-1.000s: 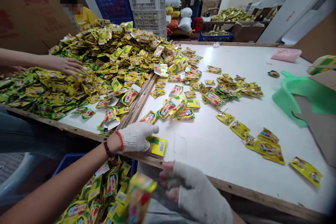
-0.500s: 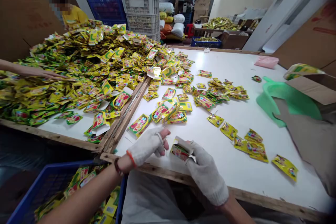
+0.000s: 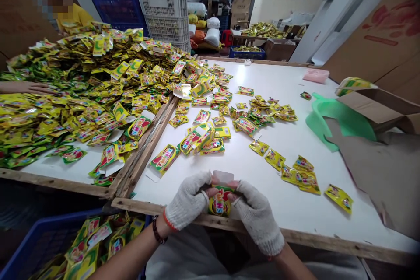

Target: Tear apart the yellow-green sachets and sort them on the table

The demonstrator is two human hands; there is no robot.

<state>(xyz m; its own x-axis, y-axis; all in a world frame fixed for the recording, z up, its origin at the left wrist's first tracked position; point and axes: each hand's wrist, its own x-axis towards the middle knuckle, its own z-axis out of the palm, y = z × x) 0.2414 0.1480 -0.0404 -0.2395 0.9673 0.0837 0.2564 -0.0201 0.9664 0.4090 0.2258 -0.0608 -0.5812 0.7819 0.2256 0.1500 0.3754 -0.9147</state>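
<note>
Between my two gloved hands, near the table's front edge, is a small yellow and green box (image 3: 220, 201) with its pale end flap raised. My left hand (image 3: 192, 197) pinches the box's left side near the top. On the other side, my right hand (image 3: 257, 214) grips it with thumb and fingers. Both gloves are white and leave the fingertips bare. Beyond my hands lie similar boxes (image 3: 164, 159) in a loose cluster. Yellow sachets (image 3: 300, 179) are scattered to the right on the white table (image 3: 259, 170).
A big heap of sachets (image 3: 82, 70) covers the left table, where a person's hand (image 3: 28, 88) rests. A wooden rail (image 3: 147, 148) divides the tables. Blue crate (image 3: 42, 232) holds boxes at lower left. Green basin (image 3: 343, 118) and cardboard (image 3: 370, 175) lie right.
My left hand has moved onto the box, which is now upright and facing me between both hands. The view has shifted slightly right. The other person's hand still lies on the heap.
</note>
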